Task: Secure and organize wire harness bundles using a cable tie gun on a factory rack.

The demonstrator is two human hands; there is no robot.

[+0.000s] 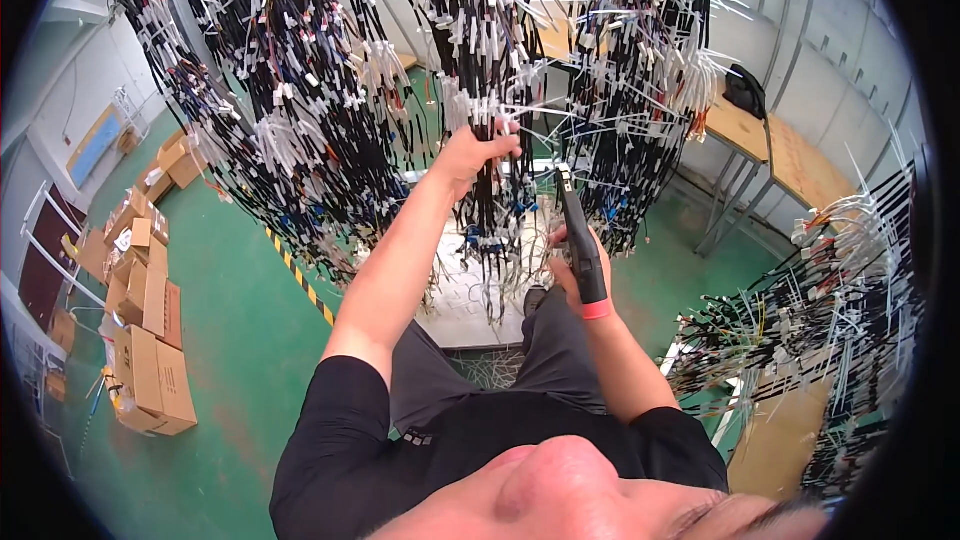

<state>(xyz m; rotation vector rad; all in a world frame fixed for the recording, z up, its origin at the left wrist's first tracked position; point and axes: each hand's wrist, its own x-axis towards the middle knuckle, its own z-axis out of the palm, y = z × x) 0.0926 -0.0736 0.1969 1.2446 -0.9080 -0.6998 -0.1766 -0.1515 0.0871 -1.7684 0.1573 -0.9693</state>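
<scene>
My left hand [466, 156] is closed around a hanging bundle of black cables [488, 180], with the thumb stretched across its front. White cable ties [505, 118] stick out sideways from the bundle just above and beside the fingers. Beside it to the right, my right hand [568, 280] is wrapped around a black cable tie gun [580, 235]. The tool's metal nose [564, 176] points up and away from me, a little apart from the held bundle. A red piece shows at its near end. The tool hides part of my right hand.
Thick curtains of hanging cable harnesses [285, 90] stand at the left, and more harnesses [640, 90] hang at the right. Another pile of harnesses [800, 340] lies at the lower right. Cardboard boxes [150, 380] line the left side. Wooden tables [815, 165] stand at the back right.
</scene>
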